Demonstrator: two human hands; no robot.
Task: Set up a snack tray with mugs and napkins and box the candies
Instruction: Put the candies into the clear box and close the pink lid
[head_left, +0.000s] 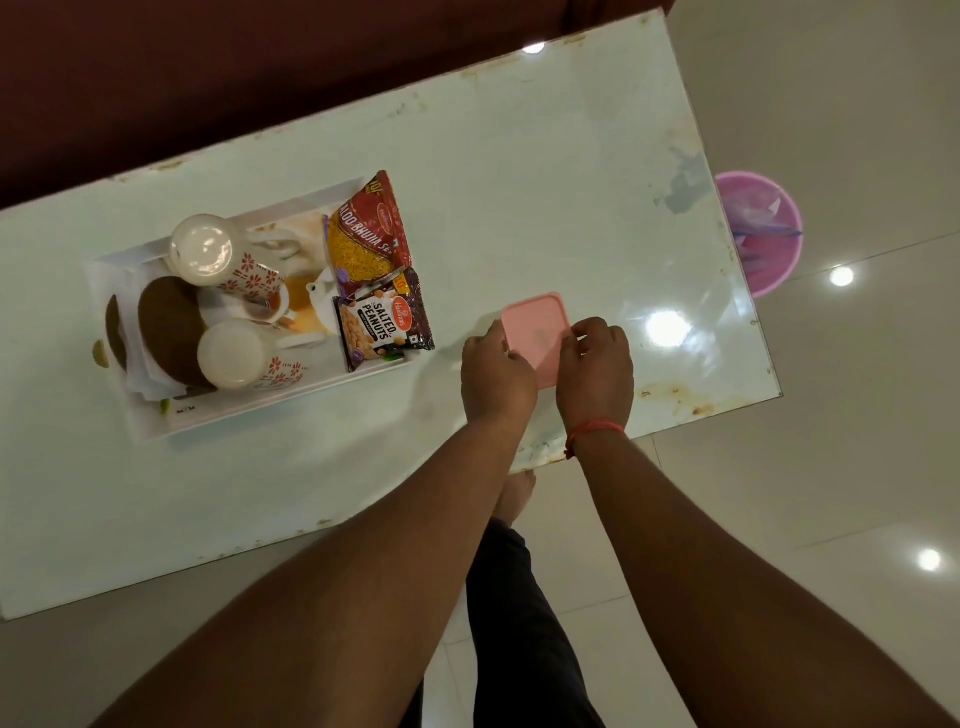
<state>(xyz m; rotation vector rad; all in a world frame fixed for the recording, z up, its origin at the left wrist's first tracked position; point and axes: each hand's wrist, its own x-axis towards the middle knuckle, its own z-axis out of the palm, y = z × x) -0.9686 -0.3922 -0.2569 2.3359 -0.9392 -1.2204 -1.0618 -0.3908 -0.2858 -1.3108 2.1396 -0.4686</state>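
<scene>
A small pink square box (537, 327) with its lid on rests on the glass table (519, 182) near the front right edge. My left hand (496, 376) grips its left side and my right hand (597, 369) grips its right side, fingers pressing on the lid. The box's contents are hidden. To the left stands a white tray (156, 421) holding two upside-down floral mugs (208, 252) (239, 356), brown round coasters (169, 325), white napkins (143, 382) under them, a salted peanuts packet (382, 322) and a red bhujia packet (371, 228).
A pink bin (763, 234) stands on the tiled floor beyond the table's right end. A dark maroon sofa (208, 78) runs along the far side. My leg and bare foot (514, 493) show under the table's front edge.
</scene>
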